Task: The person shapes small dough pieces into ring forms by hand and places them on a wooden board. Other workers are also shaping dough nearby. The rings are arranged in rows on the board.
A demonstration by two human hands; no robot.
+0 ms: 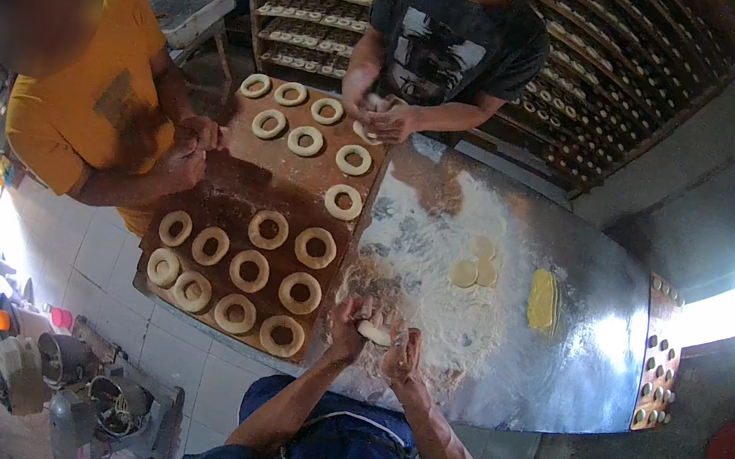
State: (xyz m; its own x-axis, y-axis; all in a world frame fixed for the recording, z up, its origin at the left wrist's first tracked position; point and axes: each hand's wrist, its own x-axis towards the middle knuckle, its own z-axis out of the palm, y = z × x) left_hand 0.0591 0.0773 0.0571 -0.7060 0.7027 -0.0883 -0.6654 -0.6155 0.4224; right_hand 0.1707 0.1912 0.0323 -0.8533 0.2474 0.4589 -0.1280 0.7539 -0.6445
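Observation:
Over the near edge of the floured metal table (553, 397), my left hand (346, 331) and my right hand (402, 356) hold a small pale piece of dough (375, 333) between them. Its far side is partly hidden by my fingers, which are curled around its ends. Left of my hands lies a brown wooden board (294, 203) with several dough rings (281, 336) in rows. Farther off on the flour are a few flat dough rounds (464, 273) touching one another. A yellow slab of dough (543, 301) rests to their right.
Across the table a person in a dark shirt (457, 40) works dough with both hands. At the left stands a person in an orange shirt (106, 108), hands by the board. Racks of filled trays (609, 66) line the back. Machinery (111, 396) sits on the floor, lower left.

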